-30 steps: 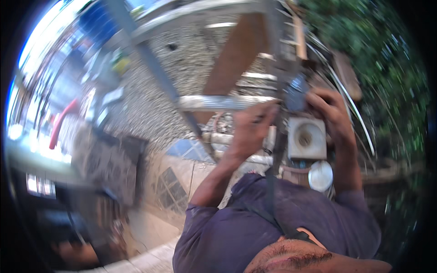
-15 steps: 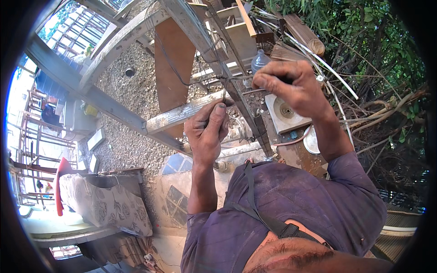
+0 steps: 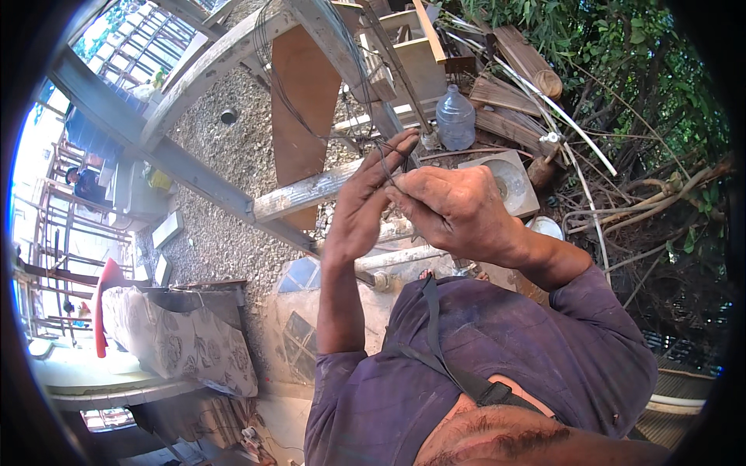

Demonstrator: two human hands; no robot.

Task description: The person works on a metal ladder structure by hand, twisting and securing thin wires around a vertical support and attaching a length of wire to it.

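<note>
Thin dark wire (image 3: 273, 95) hangs in loose loops about a weathered wooden frame (image 3: 322, 43) and runs down to my hands. My right hand (image 3: 458, 203) is closed in a pinch on a strand of this wire, its fingertips close against my other hand. My left hand (image 3: 362, 203) has its fingers stretched out flat, pointing up and to the right beside the frame's upright. The strand passes by its fingers; whether the thumb bears on it is hidden. Behind both hands, the lower part of the upright is mostly covered.
A whitish round bar (image 3: 307, 190) crosses left of my hands, with a brown board (image 3: 303, 93) behind it. Beyond my right hand stand a clear plastic jug (image 3: 455, 120) and a square basin (image 3: 522, 175). Logs (image 3: 528, 62), pipes and branches lie at right; gravel (image 3: 206, 194) covers the left ground.
My right hand has come left and down to meet my left hand. The left hand's fingers have gone from curled to stretched out. My view has shifted slightly.
</note>
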